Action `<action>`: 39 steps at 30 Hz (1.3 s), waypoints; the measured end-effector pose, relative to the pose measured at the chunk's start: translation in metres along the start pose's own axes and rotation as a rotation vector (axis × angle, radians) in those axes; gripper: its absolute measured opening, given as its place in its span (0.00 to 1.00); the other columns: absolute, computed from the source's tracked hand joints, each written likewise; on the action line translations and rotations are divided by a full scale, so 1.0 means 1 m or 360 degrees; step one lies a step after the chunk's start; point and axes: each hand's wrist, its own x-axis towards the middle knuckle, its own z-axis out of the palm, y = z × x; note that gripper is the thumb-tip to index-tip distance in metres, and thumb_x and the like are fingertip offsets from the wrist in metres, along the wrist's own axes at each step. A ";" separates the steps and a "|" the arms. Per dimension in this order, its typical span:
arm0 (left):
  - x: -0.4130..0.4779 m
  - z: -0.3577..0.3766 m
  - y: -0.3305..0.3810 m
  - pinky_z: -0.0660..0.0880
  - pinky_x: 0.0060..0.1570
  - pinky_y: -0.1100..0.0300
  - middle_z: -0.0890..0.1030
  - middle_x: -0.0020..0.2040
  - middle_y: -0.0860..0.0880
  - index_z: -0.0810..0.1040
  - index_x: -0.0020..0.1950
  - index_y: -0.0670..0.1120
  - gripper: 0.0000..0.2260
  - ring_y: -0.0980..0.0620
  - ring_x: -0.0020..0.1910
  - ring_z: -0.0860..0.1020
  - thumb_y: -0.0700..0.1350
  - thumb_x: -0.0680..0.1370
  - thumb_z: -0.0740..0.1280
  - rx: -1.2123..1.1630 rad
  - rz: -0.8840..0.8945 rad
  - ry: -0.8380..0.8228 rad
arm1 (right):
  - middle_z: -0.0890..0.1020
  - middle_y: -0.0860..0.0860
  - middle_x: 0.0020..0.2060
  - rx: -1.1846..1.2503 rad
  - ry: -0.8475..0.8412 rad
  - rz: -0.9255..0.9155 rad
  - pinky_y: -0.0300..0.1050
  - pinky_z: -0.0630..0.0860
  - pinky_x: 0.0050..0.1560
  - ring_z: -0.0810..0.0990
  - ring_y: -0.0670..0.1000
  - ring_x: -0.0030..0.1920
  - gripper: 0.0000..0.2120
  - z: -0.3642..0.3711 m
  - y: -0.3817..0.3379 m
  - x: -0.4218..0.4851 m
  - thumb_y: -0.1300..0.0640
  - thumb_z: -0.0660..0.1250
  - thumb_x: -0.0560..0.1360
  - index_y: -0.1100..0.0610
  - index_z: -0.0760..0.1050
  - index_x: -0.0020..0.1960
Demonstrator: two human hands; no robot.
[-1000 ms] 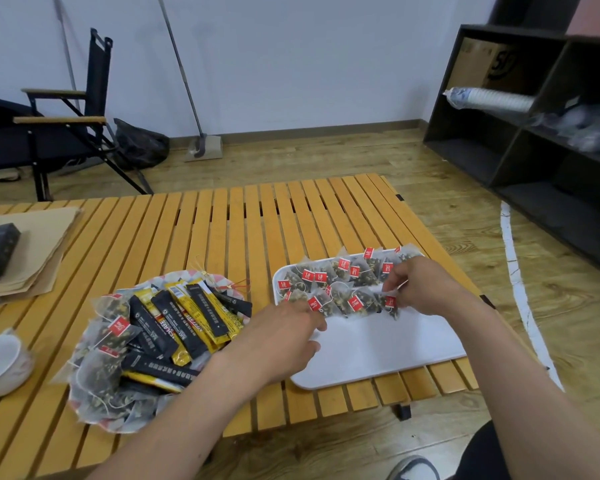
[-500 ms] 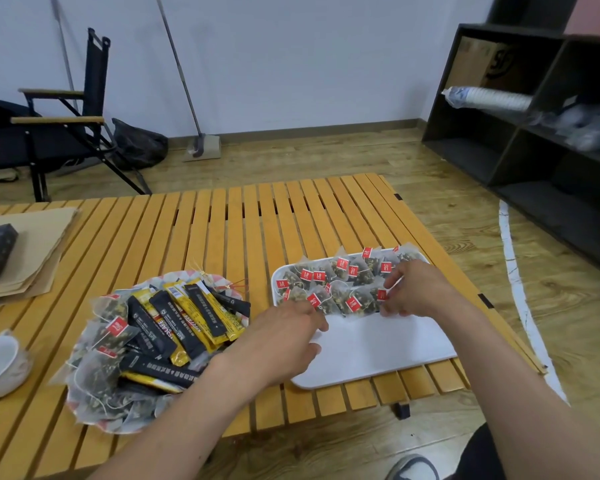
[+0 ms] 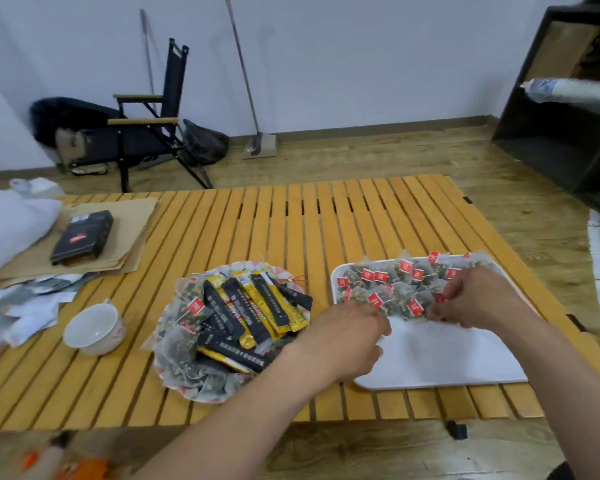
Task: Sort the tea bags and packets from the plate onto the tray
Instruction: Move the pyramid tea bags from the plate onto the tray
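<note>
Head view has swung left, my hands barely shifting: right hand [image 3: 478, 299] still pinches a tea bag [image 3: 440, 298] finishing the tray's [image 3: 447, 355] second row; left hand [image 3: 343, 341] at its edge, grip unclear; plate [image 3: 278, 270] stays heaped

**Soft, even light; smear at the edges**

Bright, diffuse light fills the room, and only faint, soft-edged shadows lie on the worktop [image 3: 291, 220]. The white tray [image 3: 447, 355] is nearly washed out. Everything is slightly soft: print on the red tags of the tea bags [image 3: 400, 292] is unreadable. The slats bow from wide-angle distortion, the shelf [image 3: 551, 140] leans, and the lower left corner smears.
</note>
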 end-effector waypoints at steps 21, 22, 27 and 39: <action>-0.152 -0.108 -0.141 0.85 0.47 0.45 0.79 0.55 0.44 0.71 0.68 0.49 0.37 0.44 0.48 0.84 0.50 0.64 0.85 -0.0901 -0.1781 -0.0202 | 0.77 0.41 0.54 -0.0094 -0.0349 -0.1698 0.43 0.77 0.44 0.74 0.41 0.40 0.26 0.102 -0.163 -0.128 0.37 0.75 0.69 0.41 0.75 0.64; -0.151 -0.104 -0.143 0.85 0.46 0.45 0.81 0.55 0.43 0.71 0.68 0.51 0.38 0.44 0.46 0.86 0.48 0.64 0.85 -0.0924 -0.1767 -0.0220 | 0.76 0.41 0.54 -0.0138 -0.0338 -0.1723 0.45 0.77 0.45 0.73 0.42 0.41 0.25 0.109 -0.165 -0.129 0.37 0.74 0.70 0.40 0.75 0.64; -0.146 -0.085 -0.146 0.85 0.46 0.46 0.86 0.47 0.40 0.73 0.59 0.52 0.24 0.43 0.41 0.88 0.39 0.69 0.81 -0.0911 -0.1659 -0.0201 | 0.79 0.41 0.51 -0.0075 -0.0312 -0.1726 0.40 0.78 0.45 0.74 0.40 0.42 0.11 0.122 -0.163 -0.125 0.50 0.73 0.74 0.44 0.82 0.56; -0.145 -0.105 -0.132 0.84 0.50 0.48 0.87 0.43 0.49 0.87 0.41 0.48 0.05 0.51 0.43 0.85 0.38 0.74 0.76 -0.0665 -0.1336 0.0474 | 0.87 0.57 0.39 0.1259 -0.0730 -0.0864 0.41 0.82 0.39 0.86 0.50 0.39 0.02 0.074 -0.153 -0.106 0.63 0.72 0.77 0.59 0.84 0.49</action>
